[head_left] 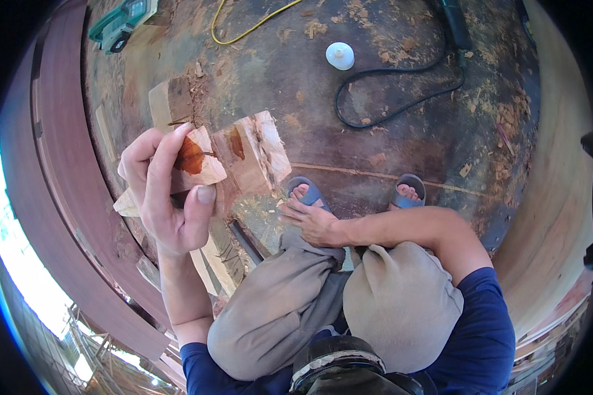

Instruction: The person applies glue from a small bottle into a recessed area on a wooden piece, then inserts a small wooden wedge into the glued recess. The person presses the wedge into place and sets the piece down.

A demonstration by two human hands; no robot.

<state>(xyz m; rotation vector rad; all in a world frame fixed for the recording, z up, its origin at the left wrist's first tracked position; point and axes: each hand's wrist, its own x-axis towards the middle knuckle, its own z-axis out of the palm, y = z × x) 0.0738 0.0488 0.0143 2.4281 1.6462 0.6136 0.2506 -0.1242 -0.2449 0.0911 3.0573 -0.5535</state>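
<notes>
My left hand [161, 197] is raised at the left of the head view. Its thumb and fingers pinch a small wood block [207, 166] with a dark reddish-brown stain on its face. Just beyond and below it sits a larger wood block [252, 161] with a rough, split end and a similar brown patch. Whether the two blocks touch, I cannot tell. My right hand [313, 224] rests by my bent left knee with its fingers stretched out and nothing in it.
Wood chips cover the dark floor [389, 148]. A black cable [356, 78] loops there, near a white round disc [340, 56]. At the far left stands a green power tool [122, 26], with a yellow cord [221, 41] beside it. Long boards [59, 158] line the left; a pale plank [560, 151] flanks the right.
</notes>
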